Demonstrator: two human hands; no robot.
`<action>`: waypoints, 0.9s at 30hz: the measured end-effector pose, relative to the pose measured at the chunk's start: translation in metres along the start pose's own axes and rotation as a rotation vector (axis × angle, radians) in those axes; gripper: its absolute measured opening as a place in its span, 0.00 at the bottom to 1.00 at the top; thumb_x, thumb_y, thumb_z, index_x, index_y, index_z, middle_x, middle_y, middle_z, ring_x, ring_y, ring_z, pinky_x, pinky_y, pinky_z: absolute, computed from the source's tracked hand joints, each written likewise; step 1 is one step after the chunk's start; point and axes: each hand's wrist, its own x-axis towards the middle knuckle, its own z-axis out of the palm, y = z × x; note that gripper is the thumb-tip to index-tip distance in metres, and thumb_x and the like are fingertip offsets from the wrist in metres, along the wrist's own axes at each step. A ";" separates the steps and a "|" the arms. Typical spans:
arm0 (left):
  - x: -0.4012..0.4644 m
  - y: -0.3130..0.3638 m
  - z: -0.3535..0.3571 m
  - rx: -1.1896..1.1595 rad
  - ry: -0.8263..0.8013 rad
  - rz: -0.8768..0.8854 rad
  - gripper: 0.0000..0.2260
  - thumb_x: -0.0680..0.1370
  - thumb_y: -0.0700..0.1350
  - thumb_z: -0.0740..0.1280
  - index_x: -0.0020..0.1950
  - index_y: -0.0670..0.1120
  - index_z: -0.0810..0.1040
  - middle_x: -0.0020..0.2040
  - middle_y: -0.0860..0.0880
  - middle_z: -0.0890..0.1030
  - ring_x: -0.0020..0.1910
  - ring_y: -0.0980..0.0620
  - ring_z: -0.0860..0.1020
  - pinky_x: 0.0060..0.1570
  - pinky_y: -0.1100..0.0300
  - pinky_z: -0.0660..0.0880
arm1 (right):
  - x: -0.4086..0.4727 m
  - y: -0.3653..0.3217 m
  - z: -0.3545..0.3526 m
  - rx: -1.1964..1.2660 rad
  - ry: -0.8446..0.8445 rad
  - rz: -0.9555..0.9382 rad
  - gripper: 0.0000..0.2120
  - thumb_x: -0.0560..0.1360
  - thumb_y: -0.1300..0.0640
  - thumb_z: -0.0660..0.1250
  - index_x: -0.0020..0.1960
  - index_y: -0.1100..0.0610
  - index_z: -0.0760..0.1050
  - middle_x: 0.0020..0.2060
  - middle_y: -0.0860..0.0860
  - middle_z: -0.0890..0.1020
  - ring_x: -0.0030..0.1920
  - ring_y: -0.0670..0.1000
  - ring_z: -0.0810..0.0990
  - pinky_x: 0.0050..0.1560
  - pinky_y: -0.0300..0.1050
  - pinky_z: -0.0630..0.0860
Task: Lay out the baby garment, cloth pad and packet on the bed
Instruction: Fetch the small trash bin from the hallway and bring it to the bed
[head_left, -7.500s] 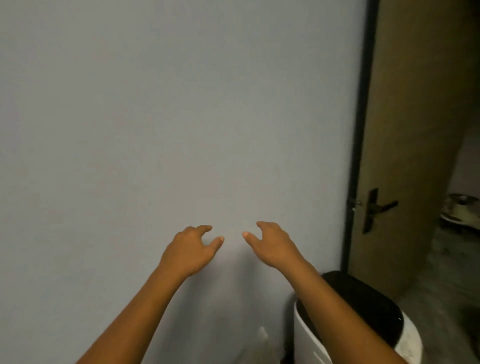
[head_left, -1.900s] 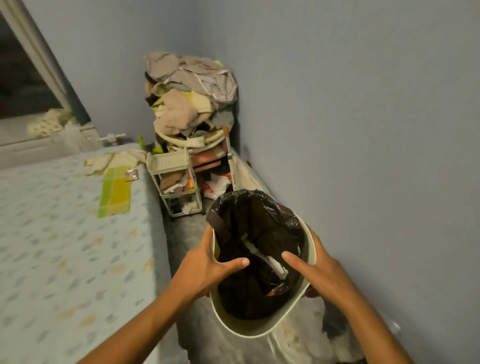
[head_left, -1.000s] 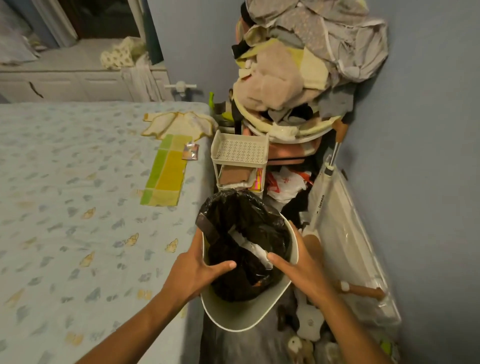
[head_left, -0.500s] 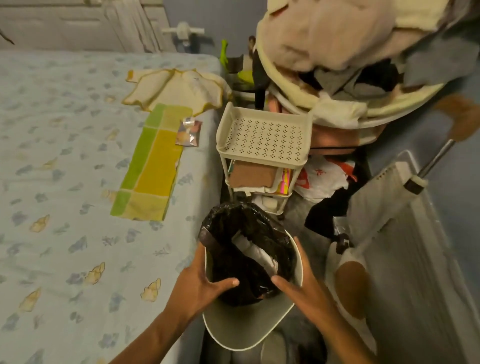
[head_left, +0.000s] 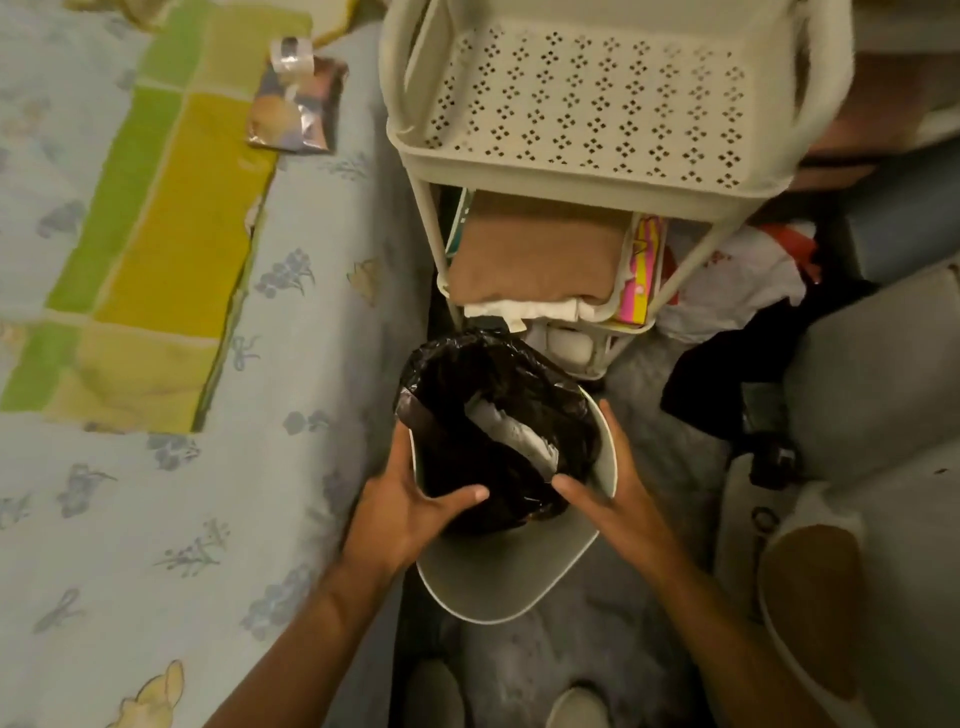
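A green and yellow cloth pad (head_left: 150, 228) lies flat on the bed (head_left: 156, 519) at the upper left. A small shiny packet (head_left: 296, 104) rests on the pad's far right edge. Only a pale sliver of the baby garment (head_left: 332, 28) shows at the top edge. I hold a white bin (head_left: 493, 577) lined with a black bag (head_left: 493, 431) over the floor beside the bed. My left hand (head_left: 405, 512) grips its left rim, my right hand (head_left: 608, 499) its right rim, thumbs inside.
A white perforated trolley (head_left: 587, 104) stands just beyond the bin, with folded brown cloth (head_left: 535, 265) on its lower shelf. Bags and dark clothing (head_left: 727, 364) crowd the floor to the right. The grey floor strip between bed and clutter is narrow.
I have carried the bin from the doorway corner along the bed towards the trolley. The view has tilted down, and the pad, packet and trolley now appear closer.
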 end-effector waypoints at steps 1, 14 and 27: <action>0.010 -0.004 0.005 0.001 0.011 -0.003 0.48 0.63 0.62 0.78 0.76 0.64 0.52 0.68 0.53 0.76 0.64 0.46 0.77 0.60 0.58 0.73 | 0.008 0.007 0.002 0.000 0.006 -0.005 0.47 0.66 0.35 0.74 0.75 0.31 0.48 0.71 0.27 0.61 0.74 0.39 0.62 0.74 0.57 0.64; 0.085 -0.039 0.049 -0.100 -0.109 -0.004 0.48 0.62 0.56 0.81 0.74 0.67 0.57 0.65 0.57 0.78 0.65 0.52 0.76 0.61 0.60 0.73 | 0.051 0.058 0.000 -0.024 0.064 0.100 0.46 0.63 0.30 0.73 0.72 0.25 0.49 0.71 0.35 0.67 0.72 0.46 0.68 0.71 0.58 0.67; 0.088 -0.043 0.049 -0.131 -0.021 -0.007 0.53 0.62 0.51 0.82 0.77 0.64 0.52 0.71 0.59 0.70 0.69 0.56 0.68 0.65 0.61 0.67 | 0.049 0.046 -0.003 -0.034 0.115 0.168 0.44 0.62 0.27 0.69 0.71 0.25 0.48 0.68 0.38 0.71 0.69 0.51 0.72 0.66 0.59 0.72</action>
